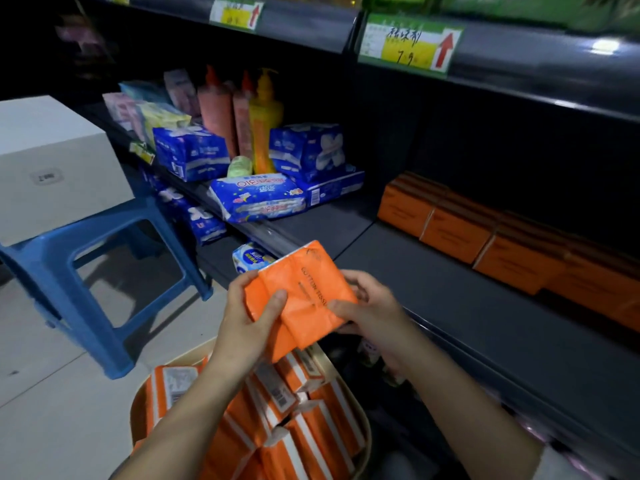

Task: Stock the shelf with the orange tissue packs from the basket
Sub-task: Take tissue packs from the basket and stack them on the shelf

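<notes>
The person holds one orange tissue pack (304, 299) in both hands, just above the basket (135, 410) and short of the front edge of the shelf (450, 292). The left hand (242, 323) grips the pack's near left end with its thumb laid across the top face. The right hand (374, 310) grips the opposite end, its fingers (348, 277) curled over the far edge. The pack sits at a slant between them, printed face up. Many more orange packs (311, 427) lie jumbled in the basket below, so I'd say the job is only partly done. A row of orange packs (457, 230) already stands along the back of the shelf, running toward its right end, with bare deck in front of it. To do this step well, I'd square the pack up in the hands first, so that its long side runs the same way as those in the row. Then I'd carry it over the front edge and set it flat, snug against its neighbours, printed side matching theirs. The wrapper looks soft and creased, so a light hold at the ends should suit it better than a squeeze. The blue packs (256, 199) at the shelf's left end want a clear berth.
</notes>
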Tool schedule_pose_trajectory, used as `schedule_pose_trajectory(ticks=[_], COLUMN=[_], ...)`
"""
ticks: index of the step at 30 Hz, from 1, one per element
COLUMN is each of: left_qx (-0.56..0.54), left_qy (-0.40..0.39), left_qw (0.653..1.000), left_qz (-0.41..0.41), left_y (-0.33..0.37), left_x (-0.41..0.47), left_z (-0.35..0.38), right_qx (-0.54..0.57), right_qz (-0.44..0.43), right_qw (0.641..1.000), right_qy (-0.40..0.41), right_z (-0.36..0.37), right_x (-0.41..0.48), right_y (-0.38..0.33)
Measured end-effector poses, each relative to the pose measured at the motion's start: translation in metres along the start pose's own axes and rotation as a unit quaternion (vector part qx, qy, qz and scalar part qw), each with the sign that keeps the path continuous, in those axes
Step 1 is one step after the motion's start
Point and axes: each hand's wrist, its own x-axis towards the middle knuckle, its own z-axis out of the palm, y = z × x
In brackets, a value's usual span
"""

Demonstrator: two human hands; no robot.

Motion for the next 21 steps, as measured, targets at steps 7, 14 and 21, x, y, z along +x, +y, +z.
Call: schedule_pose_trajectory(ticks=[7,14,21], left_qx=[-0.051,-0.093,-0.151], left_qy=[-0.051,-0.076,-0.032], left_qw=[0.994,0.99,0.981], left_qz=[-0.079,-0.079,-0.118], left_y=[-0.007,-0.013,-0.02], left_x=[0.021,0.03,0.048], left_z=[-0.002,0.007,0.021], right_qx=[-0.206,-0.434,-0.531], right_qz=[-0.091,-0.046,-0.045], right_qw=[0.955,0.865,0.814], right_qy=[0.192,0.25,0.23], right_z=[-0.075,-0.122,-0.126], right_x=[0.067,0.126,0.164], right_y=[-0.027,-0.02,-0.021])
